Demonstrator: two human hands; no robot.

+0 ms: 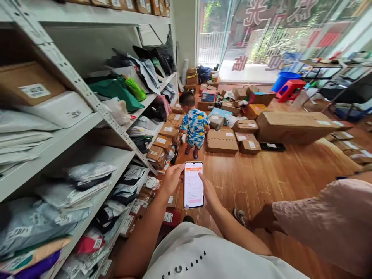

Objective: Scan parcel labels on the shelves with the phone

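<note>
A smartphone (193, 186) is held upright in front of my body, its lit screen facing me with an orange banner at the top and pale lines below. My left hand (173, 179) grips the phone's left edge, the fingers partly hidden behind it. On the opposite edge, my right hand (209, 192) wraps round the phone, with a thumb over the upper right of the screen. The text on the screen is too small to read.
Metal shelves (113, 155) full of labelled parcels line the left. A person in a blue patterned shirt (194, 128) stands ahead among cardboard boxes (222, 142). Another person in a pink skirt (322, 221) is close on the right. A red stool (290, 90) and blue bin (283, 81) stand farther back.
</note>
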